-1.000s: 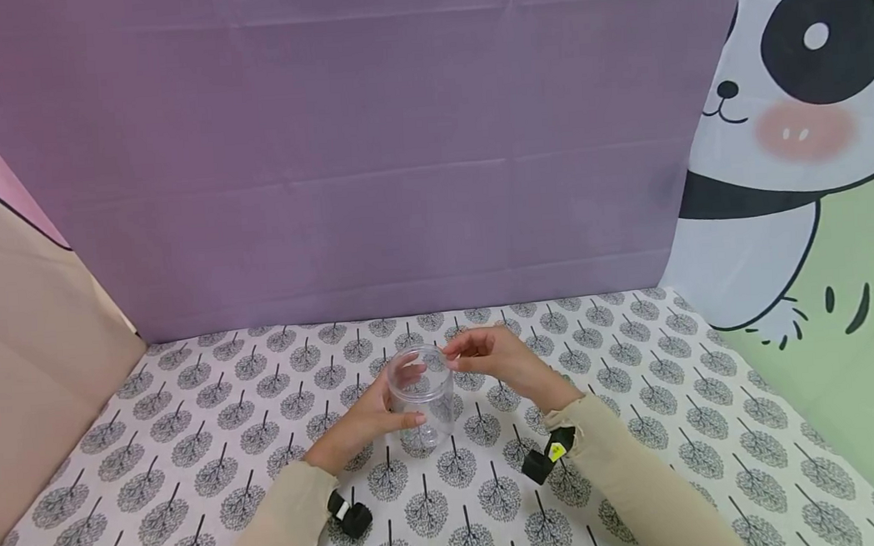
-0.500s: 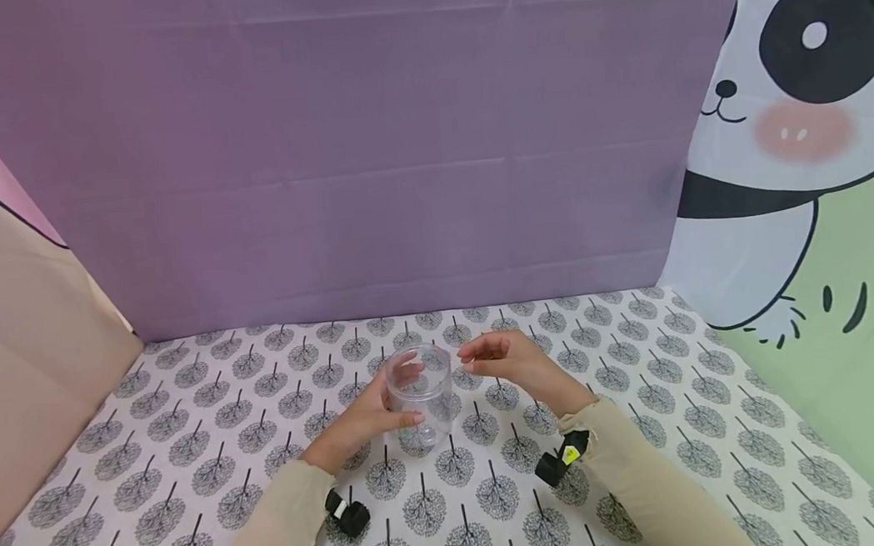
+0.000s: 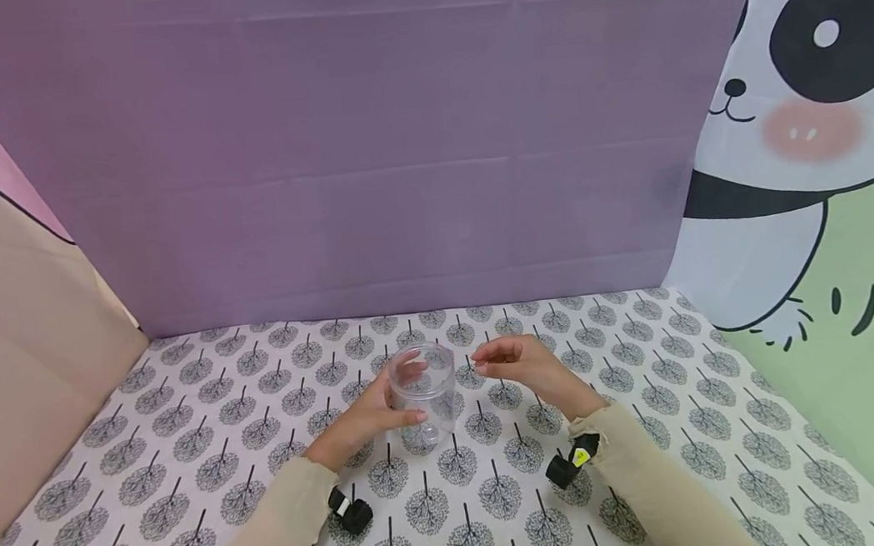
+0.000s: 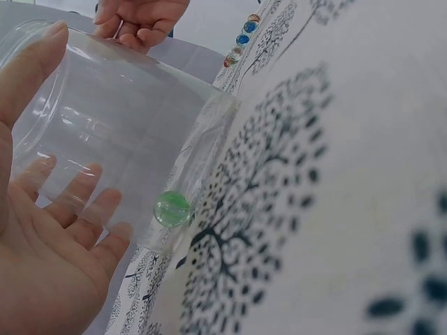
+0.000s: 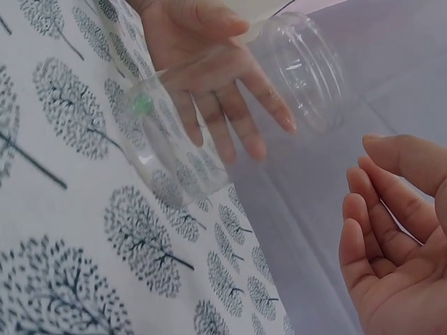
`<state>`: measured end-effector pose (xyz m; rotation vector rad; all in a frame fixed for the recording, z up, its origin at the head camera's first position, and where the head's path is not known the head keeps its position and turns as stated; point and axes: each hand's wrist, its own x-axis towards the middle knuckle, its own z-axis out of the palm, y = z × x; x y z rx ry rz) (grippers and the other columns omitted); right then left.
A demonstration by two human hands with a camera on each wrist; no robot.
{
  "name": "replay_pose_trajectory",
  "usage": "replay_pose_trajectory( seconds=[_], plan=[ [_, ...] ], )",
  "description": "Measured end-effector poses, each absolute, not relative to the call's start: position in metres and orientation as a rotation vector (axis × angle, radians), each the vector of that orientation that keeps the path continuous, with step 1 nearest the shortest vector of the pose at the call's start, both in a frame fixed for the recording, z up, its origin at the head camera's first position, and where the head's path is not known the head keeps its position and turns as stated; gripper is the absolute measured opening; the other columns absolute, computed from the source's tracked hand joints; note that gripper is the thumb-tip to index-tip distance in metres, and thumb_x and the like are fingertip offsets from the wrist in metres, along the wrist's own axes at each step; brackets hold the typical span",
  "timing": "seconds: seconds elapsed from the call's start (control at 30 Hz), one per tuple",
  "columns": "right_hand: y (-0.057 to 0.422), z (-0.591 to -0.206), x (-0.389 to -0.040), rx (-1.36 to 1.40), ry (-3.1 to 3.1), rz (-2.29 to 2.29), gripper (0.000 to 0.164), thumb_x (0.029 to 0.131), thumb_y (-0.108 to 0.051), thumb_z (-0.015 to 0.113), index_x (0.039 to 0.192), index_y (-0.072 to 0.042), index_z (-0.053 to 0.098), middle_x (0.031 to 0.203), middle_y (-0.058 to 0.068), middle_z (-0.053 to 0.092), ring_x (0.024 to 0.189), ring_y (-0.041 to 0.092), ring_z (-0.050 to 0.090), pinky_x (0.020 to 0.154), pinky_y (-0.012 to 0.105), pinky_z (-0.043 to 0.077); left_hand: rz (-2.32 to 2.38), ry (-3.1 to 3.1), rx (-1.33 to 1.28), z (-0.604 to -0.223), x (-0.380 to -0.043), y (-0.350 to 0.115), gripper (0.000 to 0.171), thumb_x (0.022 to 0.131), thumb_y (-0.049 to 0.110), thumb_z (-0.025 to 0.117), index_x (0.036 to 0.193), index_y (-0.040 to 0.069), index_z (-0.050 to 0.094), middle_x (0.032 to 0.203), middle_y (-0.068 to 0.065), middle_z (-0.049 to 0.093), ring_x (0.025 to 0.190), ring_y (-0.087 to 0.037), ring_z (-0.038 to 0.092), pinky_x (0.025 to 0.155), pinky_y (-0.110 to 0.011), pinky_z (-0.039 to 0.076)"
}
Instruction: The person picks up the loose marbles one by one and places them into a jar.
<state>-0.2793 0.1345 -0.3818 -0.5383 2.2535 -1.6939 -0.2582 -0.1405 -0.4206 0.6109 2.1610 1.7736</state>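
A clear, open-topped plastic jar (image 3: 438,406) stands upright on the patterned cloth. My left hand (image 3: 366,415) grips its left side, the thumb in front and the fingers behind, seen through the wall in the right wrist view. One clear marble with green in it (image 4: 172,209) lies at the jar's bottom. To the right of the jar, apart from it and about rim height, is my right hand (image 3: 529,372). Its fingers are loosely bent, and nothing shows between them in the right wrist view.
Several coloured marbles (image 4: 243,40) lie in a row on the cloth beyond the jar, in the left wrist view. White cloth with grey tree prints (image 3: 466,505) covers the table. A purple curtain (image 3: 400,158) hangs at its back edge, with a panda-print cloth (image 3: 752,262) on the right.
My right hand has drawn back from the jar's rim, moving right and slightly toward me. The left hand and the jar have stayed in place.
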Motion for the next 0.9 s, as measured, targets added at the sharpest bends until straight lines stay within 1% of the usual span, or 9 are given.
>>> replay_pose_trajectory(
  seconds=[0.1,0.27,0.33,0.47,0.6,0.73,0.8,0.9],
  plan=[
    [0.138,-0.383,-0.280,-0.531,2.270,-1.685,0.041,0.084,-0.022,0.070,0.118,-0.001,0.061,0.122,0.021,0.061,0.100,0.015,0.063,0.095,0.033,0.050,1.784,2.151,0.606,-0.420,-0.258,-0.140,0.092,0.077,0.007,0.074,0.148,0.029,0.020,0.153,-0.001,0.030,0.142,-0.028,0.025,0.114,-0.057,0.022],
    [0.146,-0.386,-0.282,-0.560,2.281,-1.695,0.040,0.085,-0.015,0.067,0.119,0.005,0.058,0.119,0.022,0.062,0.098,0.015,0.063,0.093,0.031,0.051,1.774,2.171,0.623,-0.419,-0.258,-0.140,0.092,0.077,0.009,0.075,0.148,0.028,0.020,0.153,-0.002,0.031,0.141,-0.028,0.027,0.114,-0.057,0.022],
    [0.149,-0.387,-0.282,-0.561,2.284,-1.696,0.041,0.086,-0.015,0.067,0.120,0.005,0.058,0.120,0.022,0.061,0.098,0.015,0.062,0.093,0.032,0.051,1.766,2.188,0.633,-0.420,-0.259,-0.140,0.092,0.077,0.010,0.075,0.149,0.027,0.020,0.153,-0.002,0.032,0.141,-0.028,0.027,0.114,-0.057,0.023],
    [0.158,-0.389,-0.283,-0.503,2.305,-1.690,0.040,0.084,-0.020,0.068,0.119,0.000,0.060,0.121,0.021,0.061,0.101,0.018,0.062,0.094,0.037,0.050,1.779,2.197,0.647,-0.421,-0.260,-0.141,0.093,0.076,0.013,0.076,0.148,0.027,0.021,0.152,-0.003,0.032,0.141,-0.029,0.028,0.113,-0.058,0.024],
    [0.168,-0.392,-0.283,-0.463,2.321,-1.687,0.040,0.084,-0.022,0.069,0.118,-0.002,0.061,0.121,0.021,0.061,0.101,0.019,0.062,0.095,0.042,0.049,1.781,2.191,0.639,-0.421,-0.260,-0.141,0.093,0.075,0.014,0.077,0.148,0.028,0.022,0.152,-0.003,0.032,0.141,-0.029,0.027,0.114,-0.059,0.021],
    [0.177,-0.394,-0.282,-0.428,2.319,-1.698,0.042,0.084,-0.022,0.070,0.118,0.000,0.060,0.119,0.020,0.062,0.104,0.029,0.060,0.095,0.044,0.048,1.789,2.170,0.627,-0.421,-0.258,-0.140,0.094,0.074,0.012,0.077,0.148,0.027,0.021,0.153,-0.004,0.032,0.141,-0.029,0.026,0.114,-0.059,0.019],
    [0.180,-0.394,-0.281,-0.424,2.331,-1.700,0.042,0.084,-0.022,0.069,0.118,0.000,0.060,0.118,0.020,0.062,0.106,0.034,0.058,0.094,0.044,0.048,1.790,2.168,0.634,-0.421,-0.258,-0.140,0.094,0.075,0.012,0.076,0.149,0.025,0.020,0.153,-0.005,0.031,0.142,-0.030,0.026,0.114,-0.059,0.019],
    [0.185,-0.395,-0.281,-0.416,2.362,-1.700,0.038,0.085,-0.021,0.068,0.117,-0.002,0.061,0.119,0.020,0.062,0.107,0.036,0.058,0.092,0.042,0.050,1.778,2.181,0.629,-0.421,-0.258,-0.140,0.094,0.075,0.013,0.076,0.149,0.024,0.019,0.153,-0.004,0.031,0.141,-0.029,0.026,0.114,-0.059,0.018]
  ],
)
